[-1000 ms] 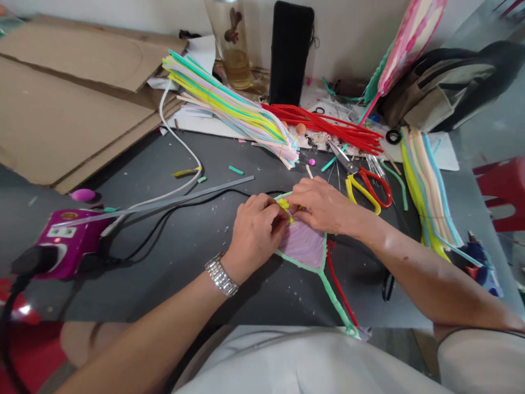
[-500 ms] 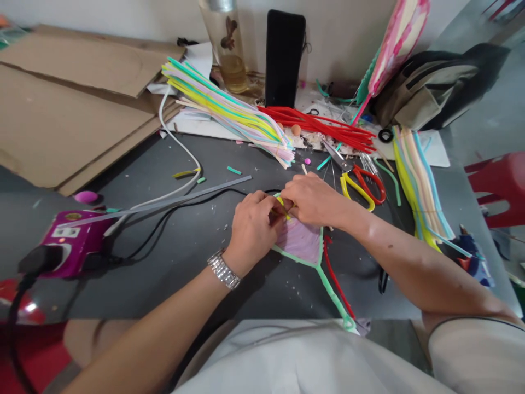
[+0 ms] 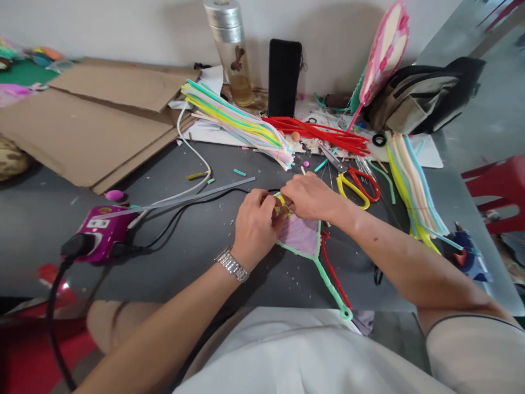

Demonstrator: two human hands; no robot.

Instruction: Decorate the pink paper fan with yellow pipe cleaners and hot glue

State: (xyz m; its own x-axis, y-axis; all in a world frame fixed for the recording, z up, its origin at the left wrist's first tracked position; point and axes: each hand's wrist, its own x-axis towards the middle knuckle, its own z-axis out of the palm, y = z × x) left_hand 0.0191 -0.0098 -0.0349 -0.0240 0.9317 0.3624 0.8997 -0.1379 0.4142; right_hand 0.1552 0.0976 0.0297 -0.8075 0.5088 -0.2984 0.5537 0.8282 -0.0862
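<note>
My left hand (image 3: 256, 230) and my right hand (image 3: 311, 198) meet over the top corner of a green pipe-cleaner frame (image 3: 297, 246) filled with lilac film. Between their fingertips both hands pinch a yellow pipe cleaner (image 3: 282, 206), partly hidden by my fingers, where it sits against the frame. A green stem (image 3: 330, 287) runs down from the frame's lower point, and a red pipe cleaner (image 3: 332, 271) lies beside it. A metal watch (image 3: 232, 265) circles my left wrist.
Dark work mat (image 3: 164, 273) holds scissors (image 3: 355, 186), cables, scraps and bundles of pipe cleaners (image 3: 241, 128). A magenta plug-in device (image 3: 102, 232) stands left. Cardboard sheets (image 3: 98, 126) lie at the back left; a bottle (image 3: 232, 54), black phone (image 3: 284, 76) and bag (image 3: 418, 98) stand behind.
My hands stay together on the yellow pipe cleaner, with small finger shifts. The whole scene has shifted in view as my head moved, showing more of the wall and the bottle top.
</note>
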